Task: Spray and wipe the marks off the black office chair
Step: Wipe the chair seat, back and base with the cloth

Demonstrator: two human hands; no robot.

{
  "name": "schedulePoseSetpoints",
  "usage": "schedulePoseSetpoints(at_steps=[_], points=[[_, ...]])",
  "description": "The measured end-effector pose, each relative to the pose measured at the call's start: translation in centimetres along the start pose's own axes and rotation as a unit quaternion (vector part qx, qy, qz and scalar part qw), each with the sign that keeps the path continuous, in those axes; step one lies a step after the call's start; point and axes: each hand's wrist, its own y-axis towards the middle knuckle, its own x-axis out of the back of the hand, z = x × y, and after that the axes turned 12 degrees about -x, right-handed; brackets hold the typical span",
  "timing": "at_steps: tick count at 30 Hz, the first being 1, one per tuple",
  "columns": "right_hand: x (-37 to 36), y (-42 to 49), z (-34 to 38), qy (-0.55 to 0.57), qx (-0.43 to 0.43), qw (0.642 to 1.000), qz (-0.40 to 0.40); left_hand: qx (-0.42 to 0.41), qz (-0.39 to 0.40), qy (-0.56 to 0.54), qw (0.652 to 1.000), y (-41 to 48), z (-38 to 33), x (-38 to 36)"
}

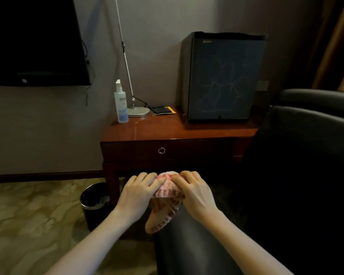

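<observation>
The black office chair (298,175) fills the right half of the view, and its left armrest (189,241) runs toward me at the bottom centre. A pink and white striped cloth (165,197) lies bunched over the far end of that armrest, one corner hanging down its left side. My left hand (136,192) and my right hand (195,192) both grip the cloth from above, fingers curled into it. A clear spray bottle (121,104) with a white nozzle stands upright on the left rear corner of the wooden desk (167,128).
A black mini fridge (224,76) sits on the desk's right side, with a lamp base (138,111) and dark cards beside the bottle. A black waste bin (94,203) stands on the carpet left of the desk leg. A dark TV (34,40) hangs on the wall.
</observation>
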Motion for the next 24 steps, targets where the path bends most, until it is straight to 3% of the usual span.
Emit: schedulePoseSetpoints(at_steps=[8,15,20,24], points=[[-6.3,20.7,-0.8,-0.010,0.070,0.997,-0.031,-0.030,-0.046,0.104,0.993,11.5,17.3,-4.2],[-9.7,35.6,0.1,0.000,0.074,0.997,-0.023,-0.004,-0.017,0.084,0.996,19.6,29.7,-5.2],[-11.8,41.8,0.8,0.023,0.032,0.999,0.015,-0.012,-0.004,0.086,0.996,23.3,35.7,-6.0],[-15.4,43.8,0.4,0.014,-0.001,0.995,0.103,0.014,0.062,0.042,0.997,23.7,37.7,-9.7]])
